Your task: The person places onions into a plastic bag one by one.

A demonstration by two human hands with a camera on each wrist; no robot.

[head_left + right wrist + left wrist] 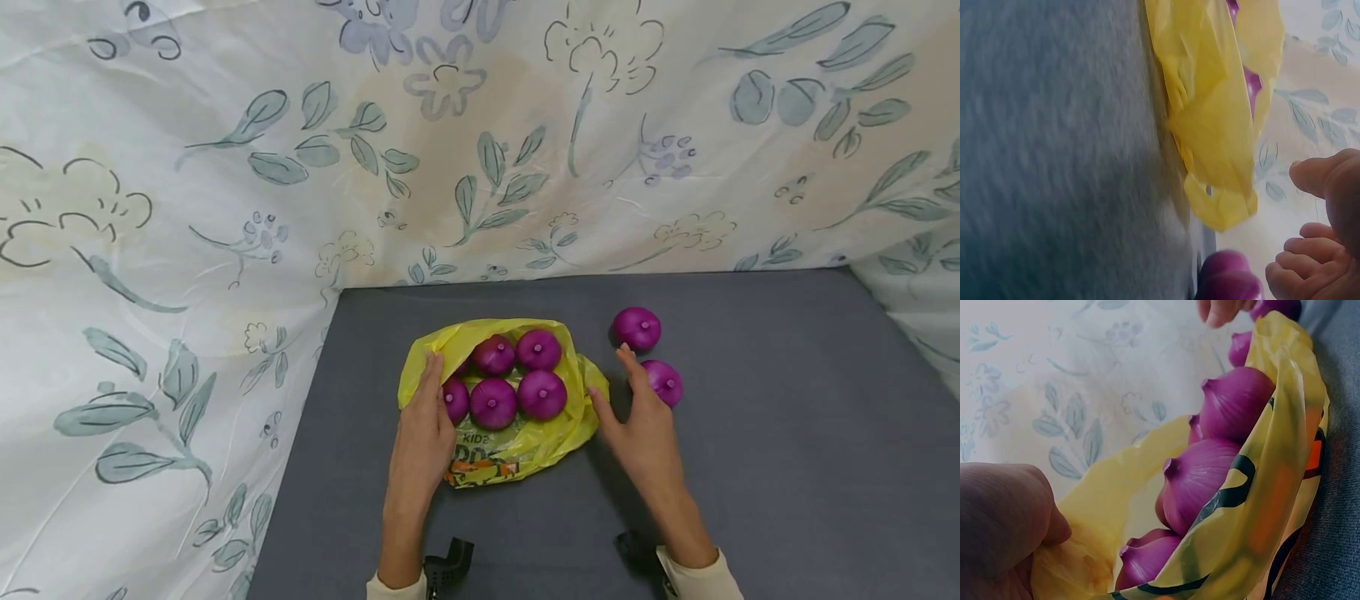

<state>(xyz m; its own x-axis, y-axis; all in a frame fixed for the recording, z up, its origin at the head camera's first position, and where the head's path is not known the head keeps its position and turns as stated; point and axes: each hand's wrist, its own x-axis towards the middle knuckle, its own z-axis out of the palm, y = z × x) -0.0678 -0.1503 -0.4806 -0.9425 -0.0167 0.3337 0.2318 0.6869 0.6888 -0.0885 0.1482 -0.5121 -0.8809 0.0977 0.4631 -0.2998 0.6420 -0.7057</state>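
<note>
A yellow plastic bag [551,433] lies on the grey cloth with its mouth spread. Several purple onions [492,403] are inside it. At its left edge, my left hand [423,442] pinches the plastic; in the left wrist view the thumb [1054,528] bends over the yellow film. My right hand [641,437] hovers by the bag's right side, thumb and fingers apart and holding nothing. Two more onions lie outside the bag, one farther back [637,328] and one beside the right fingers, the nearer onion [664,383], partly hidden by that hand.
The grey-covered table [787,450] extends around the bag. Behind and to the left hangs a white floral cloth [450,192]. Black wrist mounts [450,565] are strapped below both hands, near the pale sleeves.
</note>
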